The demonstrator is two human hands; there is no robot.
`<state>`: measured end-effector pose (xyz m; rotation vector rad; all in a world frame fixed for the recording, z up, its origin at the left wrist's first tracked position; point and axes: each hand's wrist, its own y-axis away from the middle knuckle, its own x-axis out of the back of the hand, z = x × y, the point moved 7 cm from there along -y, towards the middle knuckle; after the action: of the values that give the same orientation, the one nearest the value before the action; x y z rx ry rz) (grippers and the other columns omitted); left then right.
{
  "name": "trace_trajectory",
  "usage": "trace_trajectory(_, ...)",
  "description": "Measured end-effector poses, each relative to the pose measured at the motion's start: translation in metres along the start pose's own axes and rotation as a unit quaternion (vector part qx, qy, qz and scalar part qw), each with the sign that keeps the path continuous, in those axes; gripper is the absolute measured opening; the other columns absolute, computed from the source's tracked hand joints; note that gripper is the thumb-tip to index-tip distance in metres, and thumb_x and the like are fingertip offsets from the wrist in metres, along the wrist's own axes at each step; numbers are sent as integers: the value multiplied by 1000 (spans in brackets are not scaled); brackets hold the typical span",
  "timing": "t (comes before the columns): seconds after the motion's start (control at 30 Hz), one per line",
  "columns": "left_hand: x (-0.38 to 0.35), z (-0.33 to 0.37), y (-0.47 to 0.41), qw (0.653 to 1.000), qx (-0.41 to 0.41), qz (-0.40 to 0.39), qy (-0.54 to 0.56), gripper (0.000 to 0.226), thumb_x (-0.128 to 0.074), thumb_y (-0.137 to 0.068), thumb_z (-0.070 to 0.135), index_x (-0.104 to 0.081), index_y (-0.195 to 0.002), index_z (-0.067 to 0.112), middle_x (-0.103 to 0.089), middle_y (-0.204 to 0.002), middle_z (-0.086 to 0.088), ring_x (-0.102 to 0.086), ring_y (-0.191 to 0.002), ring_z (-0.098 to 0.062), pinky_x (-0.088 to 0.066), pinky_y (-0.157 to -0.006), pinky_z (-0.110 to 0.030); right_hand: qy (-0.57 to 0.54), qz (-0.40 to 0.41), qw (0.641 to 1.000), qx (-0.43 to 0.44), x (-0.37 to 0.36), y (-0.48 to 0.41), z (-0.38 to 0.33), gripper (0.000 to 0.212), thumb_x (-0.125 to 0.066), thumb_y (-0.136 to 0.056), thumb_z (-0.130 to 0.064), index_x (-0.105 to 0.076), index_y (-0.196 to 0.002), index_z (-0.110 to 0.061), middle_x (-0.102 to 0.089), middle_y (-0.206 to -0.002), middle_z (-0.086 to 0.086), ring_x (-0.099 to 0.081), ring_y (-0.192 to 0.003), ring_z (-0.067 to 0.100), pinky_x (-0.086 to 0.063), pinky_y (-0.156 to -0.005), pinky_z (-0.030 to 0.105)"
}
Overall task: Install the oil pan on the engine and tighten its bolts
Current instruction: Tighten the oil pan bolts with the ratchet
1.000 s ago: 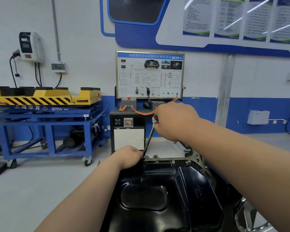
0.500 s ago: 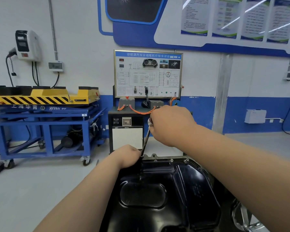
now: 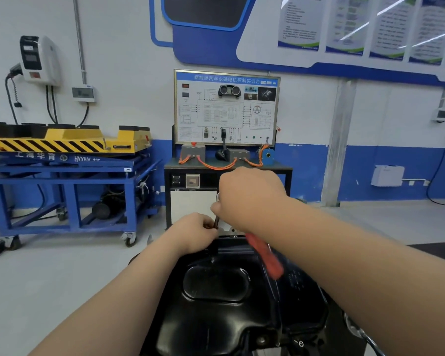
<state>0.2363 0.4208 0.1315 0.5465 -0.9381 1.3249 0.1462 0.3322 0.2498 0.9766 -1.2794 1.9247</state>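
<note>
Left hand (image 3: 193, 233) pinching wrench (image 3: 265, 258) at oil pan (image 3: 216, 313) rim, right hand (image 3: 250, 199) gripping above

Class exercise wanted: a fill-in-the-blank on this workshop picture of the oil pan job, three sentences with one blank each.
1. The oil pan is ____ in colour.
2. The left hand and right hand grip one tool, whose handle is ____.
3. The wheeled stand under the yellow lift table is ____.
Missing words: black, red, blue.
</note>
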Motion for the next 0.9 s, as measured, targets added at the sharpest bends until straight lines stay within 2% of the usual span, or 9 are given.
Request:
trace_trajectory(0.1,4,13,17,997,-27,78,-10,27,-57,-85,41,-59,-66,22,-61,-65,4,-58,-64,-15,-49,-61,-30,-26,-18,999,-40,-5,1,7,35,-44,-90,-41,-37,-63,-19,-44,-66,-1,-41,-55,17,-25,-46,26)
trace_trajectory(0.2,14,19,31,981,-26,184,-53,37,-55,-86,33,-40,-54,27,-47,-51,10,-46,-50,-12,-37,-47,-25,-25,-48,997,-55,-14,2,5,40,-39,-92,-47,-35,-64,-19,-44,-67,0,-39,-56,17,-24,-47,27)
trace_trajectory(0.33,13,25,34,970,-56,207,-111,34,-48,-92,29,-40,-60,26,-45,-56,6,-52,-57,-21,-37,-50,-29,-9,-75,997,-11,-12,3,-3,42,-43,-90,-51,-35,-62,-20,-41,-66,-1,-38,-56,16,-25,-46,27)
trace_trajectory(0.4,10,28,34,969,-90,197,-121,27,-43,-96,35,-57,-77,25,-58,-67,4,-59,-69,-23,-45,-58,-31,56,-56,995,63,-4,6,-9,39,-50,-91,-40,-37,-61,-19,-40,-64,-2,-39,-54,16,-27,-45,27)
trace_trajectory(0.5,6,29,33,971,-112,188,-102,21,-43,-98,36,-55,-85,27,-56,-68,8,-57,-69,-20,-42,-59,-31,145,-5,978,150,6,11,-15,11,-51,-91,-12,-54,-80,-12,-40,-70,-2,-44,-64,20,-33,-49,31)
trace_trajectory(0.57,6,25,31,973,-100,189,-85,22,-43,-98,36,-60,-92,25,-54,-65,10,-55,-66,-17,-39,-56,-29,133,-7,979,151,7,13,-14,9,-50,-90,-10,-57,-92,-16,-40,-76,-1,-43,-71,20,-34,-52,33)
trace_trajectory(0.7,7,19,31,972,-87,204,-71,19,-46,-96,35,-62,-100,25,-46,-61,14,-48,-58,-10,-33,-51,-27,79,4,995,66,2,17,-2,38,-47,-91,-40,-38,-61,-18,-39,-63,-3,-37,-52,15,-27,-46,26)
trace_trajectory(0.8,10,22,32,970,-68,207,-106,13,-50,-91,27,-61,-95,20,-49,-62,9,-54,-62,-19,-37,-53,-28,26,-37,999,-21,-11,21,7,47,-38,-88,-58,-39,-61,-19,-43,-63,-2,-38,-54,16,-27,-47,26)
trace_trajectory(0.9,9,29,35,964,-102,204,-138,21,-47,-94,33,-64,-101,23,-63,-80,0,-59,-76,-24,-37,-59,-29,61,-34,998,5,-6,20,4,47,-42,-88,-58,-38,-61,-19,-43,-64,-2,-39,-54,16,-25,-46,26)
